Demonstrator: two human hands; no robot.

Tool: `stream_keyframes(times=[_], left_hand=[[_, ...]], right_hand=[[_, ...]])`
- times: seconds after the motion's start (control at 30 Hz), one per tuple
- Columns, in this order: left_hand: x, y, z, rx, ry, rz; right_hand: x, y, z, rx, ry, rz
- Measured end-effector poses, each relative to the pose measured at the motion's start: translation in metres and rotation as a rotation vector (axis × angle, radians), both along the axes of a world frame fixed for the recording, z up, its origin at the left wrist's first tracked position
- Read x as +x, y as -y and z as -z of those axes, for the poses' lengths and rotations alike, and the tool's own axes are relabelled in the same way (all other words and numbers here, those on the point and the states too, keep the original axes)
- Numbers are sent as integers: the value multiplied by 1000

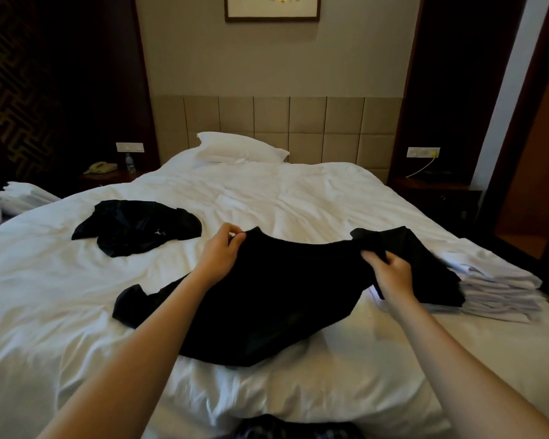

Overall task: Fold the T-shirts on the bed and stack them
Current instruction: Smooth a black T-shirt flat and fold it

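T-shirt [267, 296] held by left hand [221, 251], right hand [390, 274]; crumpled shirt [133, 226]: white mark [157, 231] unreadable.

The bed [298, 198] bears a pillow [238, 148], a crumpled T-shirt [137, 228], a spread T-shirt [267, 296] and a folded stack [501, 289].

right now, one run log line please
black T-shirt: partly lifted; left grip: pinches top edge; right grip: holds right side; crumpled black shirt: unfolded, far left; folded stack: right

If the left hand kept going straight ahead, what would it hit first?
Past the black T-shirt it pinches, the left hand has only bare bedding ahead, then probably the pillow; depth is unclear.
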State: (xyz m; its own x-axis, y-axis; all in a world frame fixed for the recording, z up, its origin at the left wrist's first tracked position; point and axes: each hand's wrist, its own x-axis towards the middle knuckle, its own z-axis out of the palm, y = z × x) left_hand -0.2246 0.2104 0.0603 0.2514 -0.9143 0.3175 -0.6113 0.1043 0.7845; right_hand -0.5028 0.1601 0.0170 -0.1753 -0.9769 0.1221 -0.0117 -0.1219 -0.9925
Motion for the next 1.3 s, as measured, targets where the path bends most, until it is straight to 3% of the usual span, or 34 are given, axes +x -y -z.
stream_keyframes(times=[0.07,0.13,0.33,0.4,0.5,0.57,0.67,0.8,0.9,1.0,1.1,1.2,1.3], left_hand=[[-4,-2,-7,-5,11,8],[-9,-4,-7,-22,79,3],[-27,-14,3,-44,-156,67],[-31,-18,6,-24,-236,144],[-39,-27,9,7,-282,276],[-45,-33,9,15,-294,350],[-51,-33,9,5,-137,326],[-54,-27,11,-16,8,102],[-52,-28,17,-69,23,15],[-49,-35,26,-140,-62,-19],[-44,-44,39,-138,-188,-102],[-48,-54,60,-45,-81,-66],[-71,-63,78,188,35,93]], right_hand=[[3,-10,-13,-3,108,-100],[4,-21,-24,51,87,-303],[18,-51,-35,443,-460,-1146],[30,-53,-40,467,-550,-1233],[49,-46,-40,248,-673,-857],[60,-38,-37,50,-657,-592],[72,-37,-33,-73,-442,-579],[90,-54,-27,-93,-303,-791],[100,-61,-16,-23,-272,-781],[104,-62,-10,16,-277,-687],[106,-59,-17,64,-119,-498],[104,-50,-26,123,55,-291],[102,-44,-30,169,187,-156]])
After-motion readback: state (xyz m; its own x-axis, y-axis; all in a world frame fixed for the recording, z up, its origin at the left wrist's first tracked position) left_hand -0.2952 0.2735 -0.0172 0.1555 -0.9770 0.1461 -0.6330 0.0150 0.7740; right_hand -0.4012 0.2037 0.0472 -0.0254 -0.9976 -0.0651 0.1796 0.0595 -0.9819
